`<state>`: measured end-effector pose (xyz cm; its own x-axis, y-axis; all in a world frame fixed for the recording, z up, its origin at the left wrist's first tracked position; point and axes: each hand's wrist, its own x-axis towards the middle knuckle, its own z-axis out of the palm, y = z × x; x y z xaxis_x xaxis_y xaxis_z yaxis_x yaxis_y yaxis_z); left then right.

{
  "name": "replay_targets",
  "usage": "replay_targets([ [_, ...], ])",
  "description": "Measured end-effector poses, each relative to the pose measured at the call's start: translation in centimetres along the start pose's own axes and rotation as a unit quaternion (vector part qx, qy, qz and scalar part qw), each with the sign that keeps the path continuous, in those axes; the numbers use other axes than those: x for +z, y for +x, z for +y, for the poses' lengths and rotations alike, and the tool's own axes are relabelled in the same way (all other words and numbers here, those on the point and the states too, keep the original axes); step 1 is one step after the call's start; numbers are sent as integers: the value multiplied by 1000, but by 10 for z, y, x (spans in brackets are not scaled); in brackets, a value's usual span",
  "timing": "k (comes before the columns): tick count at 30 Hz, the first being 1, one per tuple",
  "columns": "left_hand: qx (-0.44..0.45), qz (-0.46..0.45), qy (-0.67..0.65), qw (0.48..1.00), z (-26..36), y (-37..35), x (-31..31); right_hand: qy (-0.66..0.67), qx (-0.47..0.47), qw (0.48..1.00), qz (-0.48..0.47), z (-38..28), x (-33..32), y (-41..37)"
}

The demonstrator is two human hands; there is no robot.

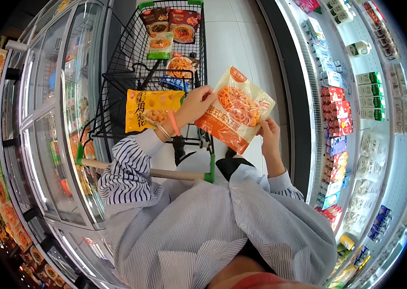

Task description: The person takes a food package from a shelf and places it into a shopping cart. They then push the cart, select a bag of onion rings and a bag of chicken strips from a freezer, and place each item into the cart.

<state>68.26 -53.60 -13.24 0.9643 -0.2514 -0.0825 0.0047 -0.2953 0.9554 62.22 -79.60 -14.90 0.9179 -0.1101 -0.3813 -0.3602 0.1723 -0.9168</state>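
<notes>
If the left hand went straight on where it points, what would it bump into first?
The noodle packet, whose edge the left hand holds. Beyond it, the line seems to cross the floor towards the open chiller, though depth is unclear.

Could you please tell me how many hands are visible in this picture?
2: the left hand holds the noodle packet by its left edge, and the right hand holds it by its right edge.
</notes>
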Motion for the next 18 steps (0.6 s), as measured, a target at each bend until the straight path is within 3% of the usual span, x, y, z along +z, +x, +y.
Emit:
replay_targets([
  [2,6,8,32,999,9,29,29,16,26,1000,-3,-6,-31,23],
  [5,6,-13,55,998,17,58,82,1,-11,999,-38,-17,-94,43],
  [10,23,-38,48,998,41,122,143,-36,-1,999,1,-48,-159,66],
  [14,36,7,63,997,56,168,138,-38,-41,998,-33,-79,-165,113],
  [18,38,83,69,993,68,206,99,-35,-81,993,-83,-109,-132,169],
])
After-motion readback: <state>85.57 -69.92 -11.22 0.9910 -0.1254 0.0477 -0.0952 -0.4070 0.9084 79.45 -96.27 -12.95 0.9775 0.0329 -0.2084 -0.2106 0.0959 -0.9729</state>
